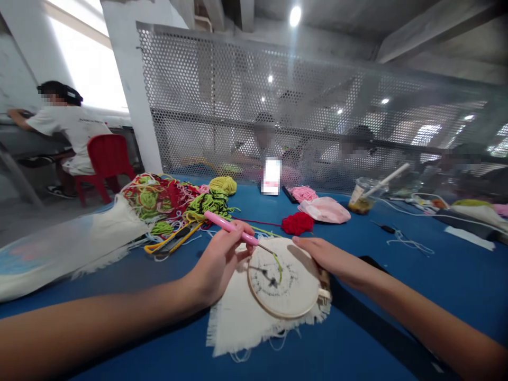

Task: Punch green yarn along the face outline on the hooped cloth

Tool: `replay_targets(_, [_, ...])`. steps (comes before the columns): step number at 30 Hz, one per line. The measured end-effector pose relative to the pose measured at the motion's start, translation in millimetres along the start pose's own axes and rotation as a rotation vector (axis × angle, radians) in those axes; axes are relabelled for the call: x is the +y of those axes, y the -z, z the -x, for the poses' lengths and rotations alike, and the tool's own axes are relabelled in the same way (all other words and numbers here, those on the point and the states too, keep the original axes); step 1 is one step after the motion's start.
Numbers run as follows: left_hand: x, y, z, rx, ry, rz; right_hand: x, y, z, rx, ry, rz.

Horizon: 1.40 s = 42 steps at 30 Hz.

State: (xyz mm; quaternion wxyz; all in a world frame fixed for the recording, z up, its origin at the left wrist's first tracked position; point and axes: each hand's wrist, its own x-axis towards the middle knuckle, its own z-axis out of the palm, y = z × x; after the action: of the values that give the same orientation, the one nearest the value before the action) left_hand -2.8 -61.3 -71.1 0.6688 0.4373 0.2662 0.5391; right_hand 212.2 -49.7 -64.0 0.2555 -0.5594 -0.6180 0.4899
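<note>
My left hand [222, 260] is closed around a pink punch needle [230, 227], its metal tip angled down to the right over white cloth. The cloth [234, 329] is stretched in a round wooden embroidery hoop [278, 313] and hangs out below it with frayed edges. Dark sketched marks show on the stretched part. A strand of light green yarn [280, 270] runs from near the tip to the cloth. At the hoop's upper right edge, my right hand [319, 255] grips the rim, thumb on top and the other fingers mostly hidden underneath.
Tangled yarn [159, 198] is heaped at the left rear, with yellow-handled scissors [174, 241] in front. A red yarn ball [297, 224], a lit phone [271, 175] and a drink cup [360, 197] stand farther back. Behind rises a perforated metal screen [238, 90]. A person sits at far left.
</note>
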Motion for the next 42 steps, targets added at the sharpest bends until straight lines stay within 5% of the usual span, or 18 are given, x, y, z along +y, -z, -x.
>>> replay_targets(5, [21,7.9,-20,0.015,-0.091,-0.001,6,-9,-11,0.21,0.177,0.194])
replay_targets(13, [47,31.9,-72,0.092,-0.326,-0.04,-14,-2,28,0.112,0.389,0.236])
replay_targets(19, [59,13.2,-83,0.054,-0.246,0.127,-17,-6,39,0.301,0.558,0.6])
replay_targets(24, [74,1.7,-100,0.046,-0.342,0.06,-19,-9,46,0.445,0.743,0.715])
replay_targets(32, [78,42.6,-139,0.277,-0.556,-0.091,-17,-3,78,0.394,0.934,0.667])
replay_targets(35, [89,61.0,-137,0.378,-0.621,-0.138,-15,8,82,0.599,0.833,0.561])
replay_targets(38, [110,80.6,-130,0.441,-0.669,-0.2,-11,33,81,0.787,0.512,0.299])
replay_targets(41, [137,103.6,-122,0.48,-0.726,-0.277,-1,66,79,0.892,0.36,-0.079])
replay_targets(42, [145,111.3,-119,0.494,-0.743,-0.302,3,76,79,0.834,0.323,-0.11])
